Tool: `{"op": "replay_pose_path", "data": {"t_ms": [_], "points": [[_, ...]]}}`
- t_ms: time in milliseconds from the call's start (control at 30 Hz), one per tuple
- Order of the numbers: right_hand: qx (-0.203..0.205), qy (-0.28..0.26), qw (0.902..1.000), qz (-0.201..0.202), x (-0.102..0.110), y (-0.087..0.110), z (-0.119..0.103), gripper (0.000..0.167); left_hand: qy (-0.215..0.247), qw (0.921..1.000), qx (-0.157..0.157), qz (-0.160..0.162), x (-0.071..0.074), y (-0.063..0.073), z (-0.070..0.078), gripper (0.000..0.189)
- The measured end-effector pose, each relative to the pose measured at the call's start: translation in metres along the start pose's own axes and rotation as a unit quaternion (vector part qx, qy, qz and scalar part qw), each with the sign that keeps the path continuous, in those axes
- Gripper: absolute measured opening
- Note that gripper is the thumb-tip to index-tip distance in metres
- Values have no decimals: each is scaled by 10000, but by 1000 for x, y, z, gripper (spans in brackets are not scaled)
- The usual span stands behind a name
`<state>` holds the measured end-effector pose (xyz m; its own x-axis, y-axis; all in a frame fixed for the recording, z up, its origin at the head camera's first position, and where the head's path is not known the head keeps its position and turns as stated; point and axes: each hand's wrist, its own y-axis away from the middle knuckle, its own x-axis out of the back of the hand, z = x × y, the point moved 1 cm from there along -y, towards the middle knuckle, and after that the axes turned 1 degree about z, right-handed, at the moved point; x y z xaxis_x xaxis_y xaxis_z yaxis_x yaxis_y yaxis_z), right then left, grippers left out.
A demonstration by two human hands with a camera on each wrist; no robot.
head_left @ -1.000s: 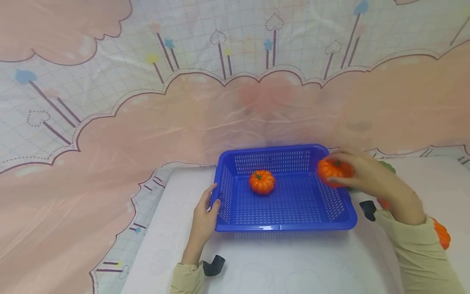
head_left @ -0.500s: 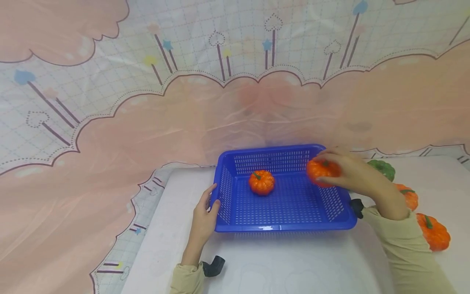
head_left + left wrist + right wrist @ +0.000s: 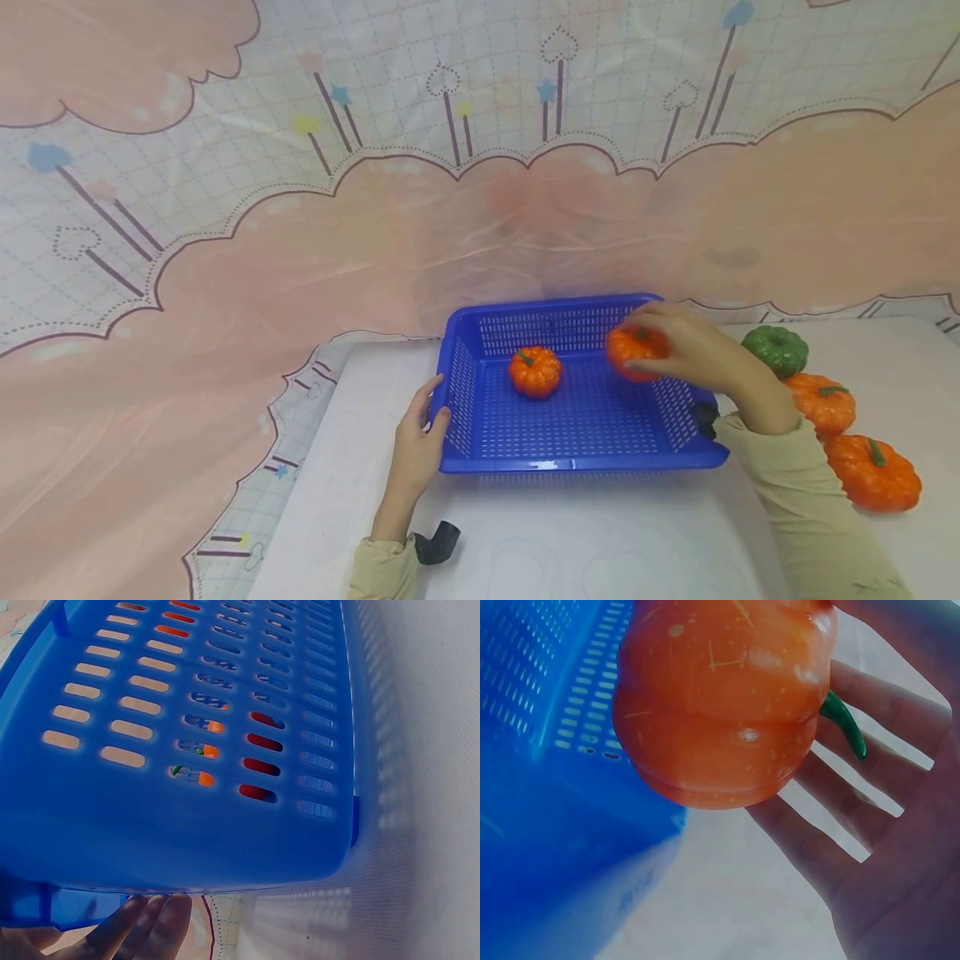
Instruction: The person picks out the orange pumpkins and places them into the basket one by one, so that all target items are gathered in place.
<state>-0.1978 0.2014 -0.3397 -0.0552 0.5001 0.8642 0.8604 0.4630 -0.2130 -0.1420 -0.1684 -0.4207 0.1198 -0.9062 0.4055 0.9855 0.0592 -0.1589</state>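
Observation:
A blue plastic basket [image 3: 573,463] with slotted walls stands on the white table, an orange toy pumpkin [image 3: 535,372] on its floor, left of the middle. My left hand [image 3: 418,442] grips the basket's left rim; in the left wrist view its fingers [image 3: 161,926] show at the rim's edge. Over the right part of the basket, my right hand [image 3: 686,346] holds a second orange pumpkin [image 3: 633,354] between thumb and fingers. In the right wrist view this pumpkin [image 3: 724,705] has its green stem turned toward the palm.
Right of the basket, a green pumpkin [image 3: 776,350] and two orange pumpkins [image 3: 823,404] stand in a row on the table, partly beside the right sleeve. A patterned cloth [image 3: 525,225] hangs behind the table. Black wrist devices [image 3: 437,543] sit at both wrists.
My right hand has carried the orange pumpkin leftward, from the basket's right rim to over its inside. More of the pumpkins on the right now shows. My left hand stays on the rim.

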Motion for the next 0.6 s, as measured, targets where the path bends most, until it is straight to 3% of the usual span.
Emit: {"op": "replay_pose_path", "data": {"t_ms": [600], "points": [[105, -115, 9998, -111, -17, -13, 4, 43, 2, 9998, -179, 25, 0, -1, -2, 48]]}}
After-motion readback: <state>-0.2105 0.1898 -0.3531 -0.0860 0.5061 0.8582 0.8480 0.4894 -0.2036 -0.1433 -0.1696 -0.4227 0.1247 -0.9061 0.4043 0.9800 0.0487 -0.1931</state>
